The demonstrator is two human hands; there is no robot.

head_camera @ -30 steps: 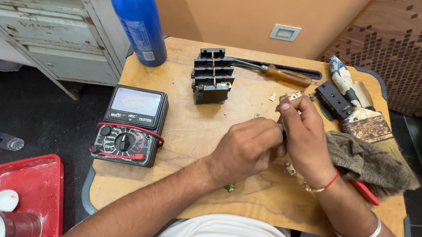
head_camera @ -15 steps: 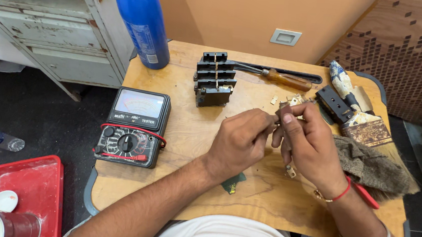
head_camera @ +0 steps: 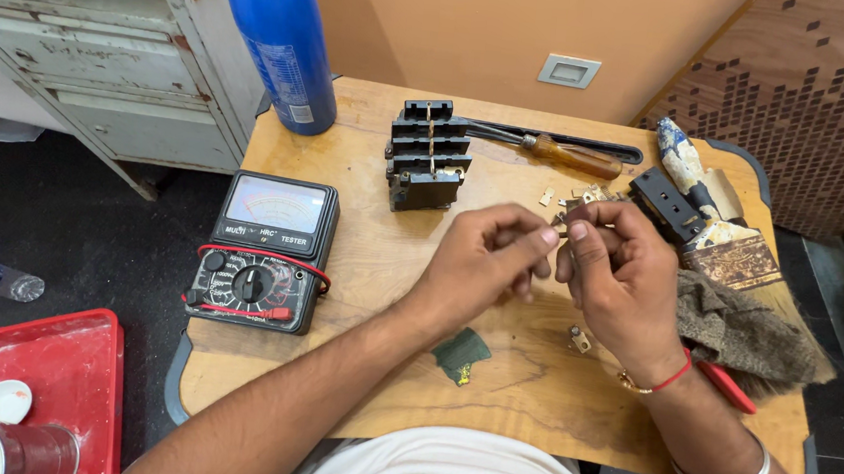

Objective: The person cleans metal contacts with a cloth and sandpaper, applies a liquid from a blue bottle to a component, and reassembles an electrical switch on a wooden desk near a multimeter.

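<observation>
Over the middle of a small wooden table, my left hand and my right hand meet fingertip to fingertip. Both pinch one small brass-coloured part between thumb and forefinger; the fingers hide most of it. A black slotted switch block stands just beyond my left hand. Several small brass pieces lie loose behind my right hand, and one more brass piece sits under my right wrist. A dark green scrap lies below my left forearm.
An analog multimeter with red leads lies at the table's left. A blue bottle stands at the back left. A wooden-handled screwdriver, a paintbrush, a black part and a brown rag occupy the right side. A red tray sits on the floor.
Both hands have drifted slightly toward me and lower over the table, still pinching the small part together. The green scrap under my left forearm has come into view.
</observation>
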